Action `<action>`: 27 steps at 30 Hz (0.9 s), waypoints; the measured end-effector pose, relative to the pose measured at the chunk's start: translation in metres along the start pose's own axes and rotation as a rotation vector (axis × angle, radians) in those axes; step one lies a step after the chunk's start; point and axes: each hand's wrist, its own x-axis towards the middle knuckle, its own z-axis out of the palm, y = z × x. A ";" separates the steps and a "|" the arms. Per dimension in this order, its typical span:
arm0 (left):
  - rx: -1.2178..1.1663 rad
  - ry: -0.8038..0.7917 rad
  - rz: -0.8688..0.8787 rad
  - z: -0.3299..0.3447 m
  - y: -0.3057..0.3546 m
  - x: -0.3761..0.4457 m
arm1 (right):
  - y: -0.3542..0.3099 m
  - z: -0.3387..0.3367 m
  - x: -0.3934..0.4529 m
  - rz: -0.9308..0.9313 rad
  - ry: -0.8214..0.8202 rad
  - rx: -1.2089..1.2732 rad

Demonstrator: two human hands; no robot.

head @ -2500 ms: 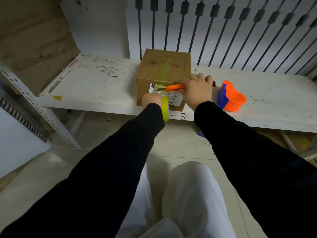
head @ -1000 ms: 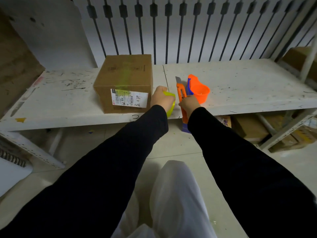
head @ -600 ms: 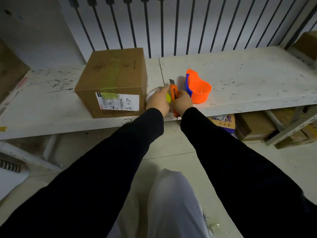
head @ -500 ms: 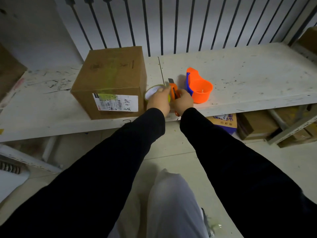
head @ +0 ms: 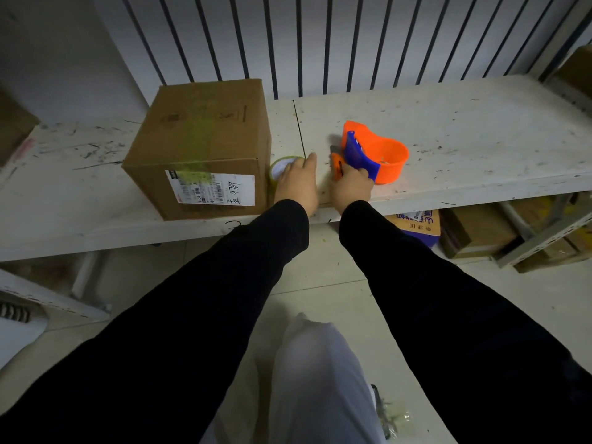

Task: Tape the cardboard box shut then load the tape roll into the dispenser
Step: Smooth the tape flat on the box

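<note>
The brown cardboard box [head: 205, 139] stands on the white shelf [head: 464, 129], with a yellowish tape strip over its top and a shipping label on its front. The yellow-green tape roll [head: 279, 165] lies flat on the shelf against the box's right side. My left hand [head: 296, 184] lies over the roll and holds it, index finger stretched forward. The orange and blue tape dispenser [head: 374, 155] sits to the right. My right hand [head: 350, 185] grips an orange box cutter [head: 336, 163], its tip touching the dispenser's blue side.
Black vertical bars run along the white wall behind the shelf. Under the shelf at the right lie cardboard boxes [head: 477, 229] and a purple-printed carton [head: 416, 224]. A grey metal shelf upright [head: 544, 235] slants at the lower right. My light trousers show below.
The tape has been cut from the box. Both hands moved right of the box; the left set the roll flat on the shelf, the right brought the cutter down beside the dispenser.
</note>
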 end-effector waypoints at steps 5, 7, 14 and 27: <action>-0.159 0.116 0.036 -0.024 0.006 -0.014 | -0.020 -0.016 -0.021 -0.096 0.047 0.141; -0.195 0.142 0.067 -0.037 0.010 -0.022 | -0.033 -0.023 -0.030 -0.123 0.059 0.215; -0.136 0.349 0.046 -0.081 -0.013 -0.053 | -0.076 -0.036 -0.070 -0.311 0.026 0.298; -0.084 0.415 -0.139 -0.114 -0.126 -0.083 | -0.139 0.016 -0.113 -0.720 0.063 -0.152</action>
